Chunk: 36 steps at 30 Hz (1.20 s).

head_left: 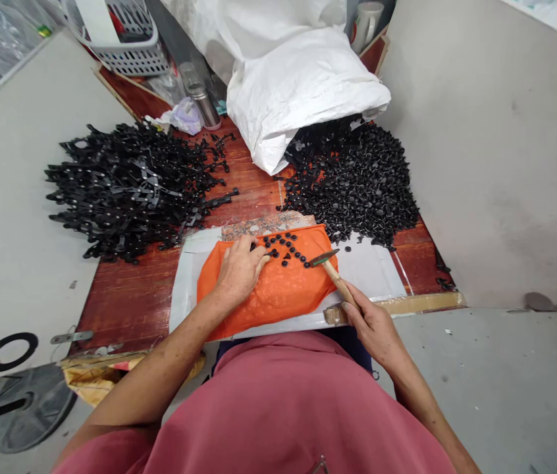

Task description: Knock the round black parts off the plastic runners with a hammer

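Left hand (239, 271): down on the orange cloth (278, 299), right at the small black pieces (291, 249); can't tell whether pinching one!
Right hand (370, 324): wrapped round the hammer (341, 284)!
Hammer: slanting over the orange cloth's right edge.
Small black pieces: strewn across the orange cloth's far half.

wooden-handled hammer (340, 283), slanted over right edge of orange cloth (278, 293), round black pieces (297, 255) scattered atop
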Tool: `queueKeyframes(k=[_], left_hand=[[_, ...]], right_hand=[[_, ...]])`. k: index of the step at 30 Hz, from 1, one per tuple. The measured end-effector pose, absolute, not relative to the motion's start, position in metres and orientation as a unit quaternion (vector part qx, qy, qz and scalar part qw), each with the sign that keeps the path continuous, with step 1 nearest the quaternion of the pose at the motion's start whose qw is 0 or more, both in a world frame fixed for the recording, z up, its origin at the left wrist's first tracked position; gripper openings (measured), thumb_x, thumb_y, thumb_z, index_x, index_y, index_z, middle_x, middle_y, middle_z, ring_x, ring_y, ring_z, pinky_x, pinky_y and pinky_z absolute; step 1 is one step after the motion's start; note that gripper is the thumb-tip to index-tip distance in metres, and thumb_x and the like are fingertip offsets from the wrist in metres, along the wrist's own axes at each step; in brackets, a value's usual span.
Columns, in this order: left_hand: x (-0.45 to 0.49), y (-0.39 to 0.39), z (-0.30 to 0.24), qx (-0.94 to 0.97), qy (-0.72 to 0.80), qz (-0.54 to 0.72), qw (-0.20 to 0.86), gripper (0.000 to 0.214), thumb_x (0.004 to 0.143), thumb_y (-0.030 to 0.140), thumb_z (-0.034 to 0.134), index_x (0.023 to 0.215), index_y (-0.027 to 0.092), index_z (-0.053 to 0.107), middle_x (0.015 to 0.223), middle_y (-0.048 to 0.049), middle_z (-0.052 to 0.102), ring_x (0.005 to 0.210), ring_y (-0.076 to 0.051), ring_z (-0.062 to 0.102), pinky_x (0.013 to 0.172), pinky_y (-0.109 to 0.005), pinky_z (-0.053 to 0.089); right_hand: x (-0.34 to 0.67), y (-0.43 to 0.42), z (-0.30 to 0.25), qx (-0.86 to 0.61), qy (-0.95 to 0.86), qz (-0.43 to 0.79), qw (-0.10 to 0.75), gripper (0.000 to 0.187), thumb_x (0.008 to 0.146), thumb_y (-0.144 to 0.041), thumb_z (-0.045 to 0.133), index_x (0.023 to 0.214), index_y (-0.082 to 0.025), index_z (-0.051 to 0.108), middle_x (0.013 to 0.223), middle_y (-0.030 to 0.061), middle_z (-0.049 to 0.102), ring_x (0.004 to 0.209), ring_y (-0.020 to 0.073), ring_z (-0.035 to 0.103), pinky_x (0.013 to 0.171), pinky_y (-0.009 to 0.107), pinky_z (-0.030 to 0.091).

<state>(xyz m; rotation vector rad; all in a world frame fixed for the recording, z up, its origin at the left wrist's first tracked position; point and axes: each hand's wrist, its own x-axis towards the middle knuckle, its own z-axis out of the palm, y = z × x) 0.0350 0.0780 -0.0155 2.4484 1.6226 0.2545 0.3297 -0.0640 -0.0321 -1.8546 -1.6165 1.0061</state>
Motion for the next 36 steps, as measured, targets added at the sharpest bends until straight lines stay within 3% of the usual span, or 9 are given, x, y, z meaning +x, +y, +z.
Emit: queueKeyframes(k=[5,12,17,21,25,30,34,36], left_hand=[[0.037,0.077,-0.016,0.829,0.544,0.083,0.101,0.026,0.103,0.032,0.049,0.1,0.018,0.071,0.121,-0.013,0.059,0.114,-0.027,0.054,0.099,-0.043,0.047],[0.038,0.074,-0.021,0.831,0.546,0.082,0.072,0.026,0.103,0.03,0.049,0.103,0.018,0.072,0.121,-0.0132,0.06,0.112,-0.028,0.055,0.097,-0.043,0.047],[0.036,0.074,-0.025,0.826,0.549,0.103,0.074,0.022,0.101,0.03,0.053,0.103,0.019,0.072,0.124,-0.0121,0.06,0.114,-0.028,0.055,0.099,-0.043,0.046],[0.034,0.074,-0.026,0.822,0.551,0.112,0.092,0.023,0.101,0.03,0.052,0.102,0.02,0.073,0.124,-0.0118,0.059,0.115,-0.028,0.055,0.1,-0.043,0.045],[0.033,0.075,-0.026,0.82,0.55,0.112,0.111,0.024,0.101,0.03,0.052,0.104,0.019,0.073,0.126,-0.0126,0.059,0.116,-0.028,0.055,0.1,-0.044,0.044],[0.034,0.074,-0.028,0.821,0.552,0.104,0.099,0.027,0.103,0.033,0.049,0.103,0.021,0.074,0.124,-0.0113,0.06,0.115,-0.027,0.055,0.099,-0.043,0.045],[0.031,0.075,-0.021,0.829,0.543,0.079,0.108,0.031,0.104,0.035,0.047,0.106,0.021,0.074,0.127,-0.0121,0.062,0.113,-0.028,0.056,0.095,-0.044,0.044],[0.022,0.082,-0.01,0.847,0.516,0.066,0.112,0.033,0.105,0.034,0.044,0.112,0.025,0.074,0.132,-0.0099,0.064,0.113,-0.029,0.055,0.096,-0.046,0.043]], right_hand=[[0.322,-0.05,-0.01,-0.657,-0.648,0.309,0.229,0.055,0.105,-0.035,0.043,0.159,-0.032,0.045,0.136,0.005,0.072,0.12,0.0275,0.07,0.096,0.039,0.057],[0.286,-0.016,0.015,-0.616,-0.733,0.208,0.2,0.056,0.106,-0.031,0.039,0.162,-0.031,0.039,0.116,0.0081,0.078,0.094,0.0255,0.075,0.081,0.036,0.058],[0.274,-0.009,0.007,-0.622,-0.753,0.187,0.107,0.057,0.106,-0.031,0.038,0.163,-0.031,0.039,0.092,0.0063,0.078,0.073,0.0237,0.073,0.067,0.033,0.056],[0.275,-0.008,0.008,-0.621,-0.75,0.172,0.148,0.057,0.107,-0.032,0.035,0.164,-0.029,0.035,0.098,0.0082,0.078,0.081,0.0236,0.074,0.072,0.032,0.057],[0.278,-0.004,0.012,-0.614,-0.768,0.168,0.066,0.058,0.105,-0.029,0.039,0.163,-0.031,0.037,0.084,0.0047,0.077,0.067,0.0223,0.071,0.063,0.03,0.054],[0.28,0.0,0.017,-0.603,-0.765,0.179,0.137,0.059,0.106,-0.029,0.038,0.165,-0.031,0.034,0.102,0.0078,0.078,0.081,0.0235,0.074,0.073,0.032,0.056],[0.274,0.003,0.016,-0.612,-0.772,0.167,0.041,0.061,0.104,-0.024,0.041,0.163,-0.033,0.037,0.084,0.0054,0.078,0.067,0.0218,0.071,0.061,0.029,0.051],[0.276,0.006,0.014,-0.609,-0.776,0.162,0.034,0.06,0.104,-0.024,0.042,0.163,-0.033,0.037,0.087,0.005,0.079,0.066,0.0208,0.071,0.061,0.028,0.05]])
